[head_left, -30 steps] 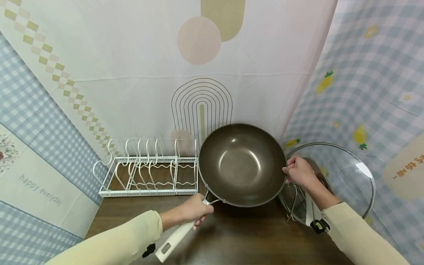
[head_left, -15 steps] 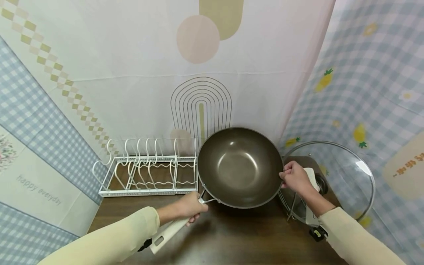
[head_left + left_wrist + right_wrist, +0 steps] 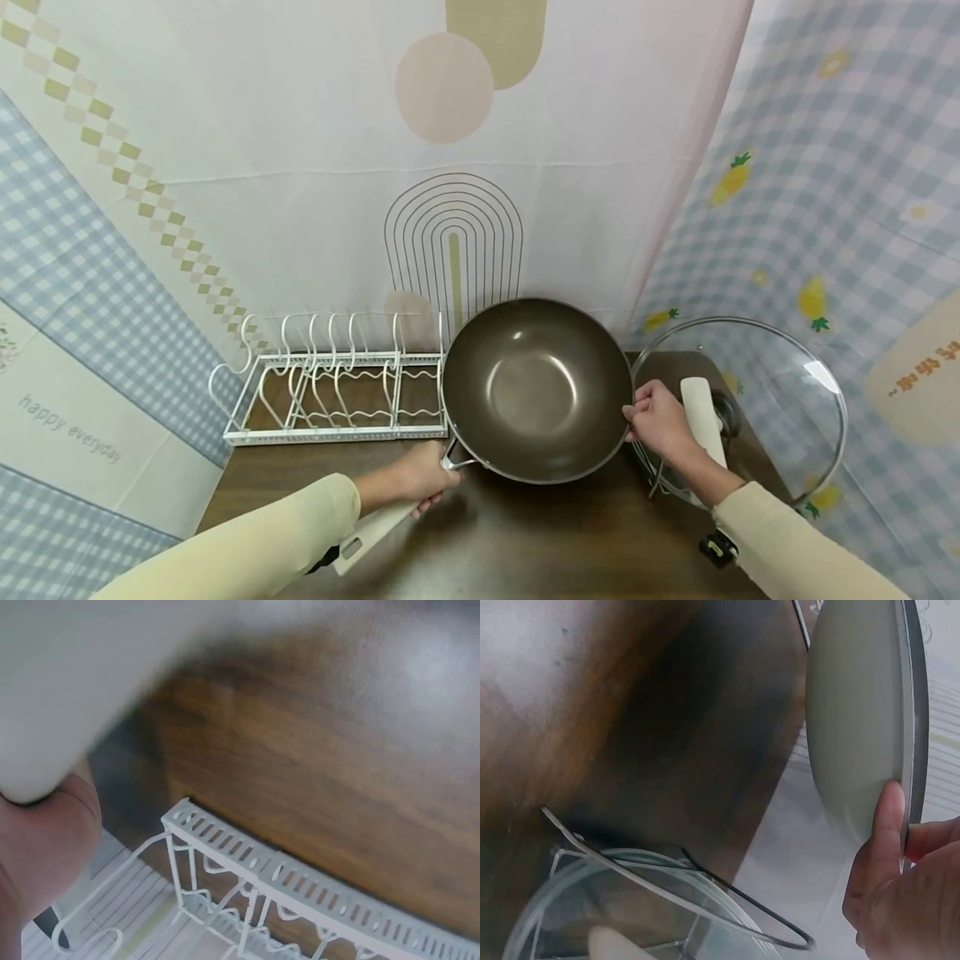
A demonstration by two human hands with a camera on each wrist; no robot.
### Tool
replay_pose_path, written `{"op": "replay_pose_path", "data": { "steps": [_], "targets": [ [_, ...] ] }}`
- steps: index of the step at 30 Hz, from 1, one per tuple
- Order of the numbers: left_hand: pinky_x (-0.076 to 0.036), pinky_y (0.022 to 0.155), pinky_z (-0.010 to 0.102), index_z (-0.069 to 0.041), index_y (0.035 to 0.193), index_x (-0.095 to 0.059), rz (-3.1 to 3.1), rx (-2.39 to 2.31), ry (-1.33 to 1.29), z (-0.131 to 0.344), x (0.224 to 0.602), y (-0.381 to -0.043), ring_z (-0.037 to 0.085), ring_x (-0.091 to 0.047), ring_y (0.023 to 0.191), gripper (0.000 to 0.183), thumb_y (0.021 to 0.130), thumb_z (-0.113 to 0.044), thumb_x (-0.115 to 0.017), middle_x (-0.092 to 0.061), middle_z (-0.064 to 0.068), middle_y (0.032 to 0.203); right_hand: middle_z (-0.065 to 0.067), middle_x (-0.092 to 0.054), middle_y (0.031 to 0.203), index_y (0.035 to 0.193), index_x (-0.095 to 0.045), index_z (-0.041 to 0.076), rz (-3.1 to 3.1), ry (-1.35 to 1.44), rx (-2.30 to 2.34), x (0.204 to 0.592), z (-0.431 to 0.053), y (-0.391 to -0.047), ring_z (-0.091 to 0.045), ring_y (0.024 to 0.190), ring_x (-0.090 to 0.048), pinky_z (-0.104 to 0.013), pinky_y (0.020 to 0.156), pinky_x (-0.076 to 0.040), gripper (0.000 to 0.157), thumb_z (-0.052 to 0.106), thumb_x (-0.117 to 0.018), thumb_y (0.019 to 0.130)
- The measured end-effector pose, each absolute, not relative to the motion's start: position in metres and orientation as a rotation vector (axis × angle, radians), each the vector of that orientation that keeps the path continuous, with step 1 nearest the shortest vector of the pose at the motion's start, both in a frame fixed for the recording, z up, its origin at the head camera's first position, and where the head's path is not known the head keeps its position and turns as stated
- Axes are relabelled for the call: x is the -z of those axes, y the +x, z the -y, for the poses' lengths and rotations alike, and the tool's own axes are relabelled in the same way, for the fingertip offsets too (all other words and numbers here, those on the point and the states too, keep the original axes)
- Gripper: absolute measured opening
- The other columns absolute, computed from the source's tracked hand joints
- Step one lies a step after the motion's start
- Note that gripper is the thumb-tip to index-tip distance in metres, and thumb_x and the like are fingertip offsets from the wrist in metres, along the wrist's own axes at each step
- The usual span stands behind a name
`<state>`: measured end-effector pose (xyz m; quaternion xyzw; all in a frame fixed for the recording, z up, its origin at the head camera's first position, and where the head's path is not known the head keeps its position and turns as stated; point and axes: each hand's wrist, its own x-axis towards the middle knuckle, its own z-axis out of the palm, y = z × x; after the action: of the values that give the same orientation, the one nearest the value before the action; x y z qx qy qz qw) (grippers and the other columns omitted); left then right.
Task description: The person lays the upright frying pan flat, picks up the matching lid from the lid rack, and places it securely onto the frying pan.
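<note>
- As two pale yellow sleeves reach over a wooden tabletop, a deep brown pan is held between the hands near the middle of the head view, its open bowl turned toward the person.
- The left hand grips the pan's pale handle, close to where it joins the bowl; the right hand pinches the rim at the opposite side, thumb at the inner face and fingers against the outer.
- The relation that counts most, by the look of it, is the handle's long axis — it slants from the bowl's lower left toward the person's own left, putting the bowl ahead and to the right of the left hand, and directly left of the right.
- A white wire rack stands to the left, its long side running crosswise, its end just beside the bowl (whether they touch cannot be told). The left hand is the nearer to it, and any sideways shift would likely turn on that closeness.
- Beside the right hand, a clear glass lid leans tilted in a metal wire stand.
- The pan's pale underside, seen from the right wrist, appears clear of the tabletop.
</note>
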<state>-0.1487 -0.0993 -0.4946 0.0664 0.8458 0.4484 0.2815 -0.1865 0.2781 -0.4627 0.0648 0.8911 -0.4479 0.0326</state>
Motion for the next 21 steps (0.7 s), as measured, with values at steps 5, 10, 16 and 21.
{"op": "replay_pose_path", "data": {
  "steps": [5,10,16,21],
  "targets": [
    [-0.043,0.03,0.026,-0.005,0.075,-0.054,-2.308,-1.176,0.181,0.101,0.497,-0.149,0.008,-0.043,0.03,0.023,0.093,-0.012,-0.066,-0.047,-0.001,0.042,-0.015,-0.062,0.086,0.11,-0.042,-0.006,-2.744,0.213,1.356,0.468,-0.277,-0.182,-0.017,0.051,-0.066,-0.032,0.059,-0.06,0.022,0.003,-0.059,0.099],
    [-0.041,0.029,0.026,0.0,0.069,-0.059,-2.379,-1.112,0.284,0.104,0.504,-0.154,0.007,-0.043,0.027,0.027,0.091,-0.012,-0.066,-0.047,-0.003,0.039,-0.017,-0.063,0.09,0.111,-0.042,-0.006,-2.734,0.232,1.336,0.471,-0.278,-0.176,-0.016,0.052,-0.067,-0.028,0.059,-0.057,0.023,0.005,-0.06,0.1],
    [-0.038,0.03,0.023,-0.002,0.056,-0.061,-2.556,-0.968,0.403,0.103,0.513,-0.158,0.006,-0.041,0.025,0.037,0.089,-0.016,-0.071,-0.044,-0.007,0.035,-0.019,-0.062,0.094,0.111,-0.042,-0.006,-2.708,0.282,1.352,0.477,-0.278,-0.169,-0.018,0.054,-0.068,-0.029,0.059,-0.058,0.024,0.005,-0.06,0.1],
    [-0.042,0.04,0.029,-0.016,0.056,-0.053,-2.711,-0.788,0.392,0.1,0.517,-0.153,0.01,-0.047,0.04,0.042,0.087,-0.029,-0.079,-0.051,-0.005,0.048,-0.017,-0.057,0.093,0.107,-0.041,-0.005,-2.66,0.332,1.441,0.487,-0.277,-0.164,-0.016,0.053,-0.066,-0.031,0.058,-0.06,0.021,0.001,-0.059,0.098]
  ]
}}
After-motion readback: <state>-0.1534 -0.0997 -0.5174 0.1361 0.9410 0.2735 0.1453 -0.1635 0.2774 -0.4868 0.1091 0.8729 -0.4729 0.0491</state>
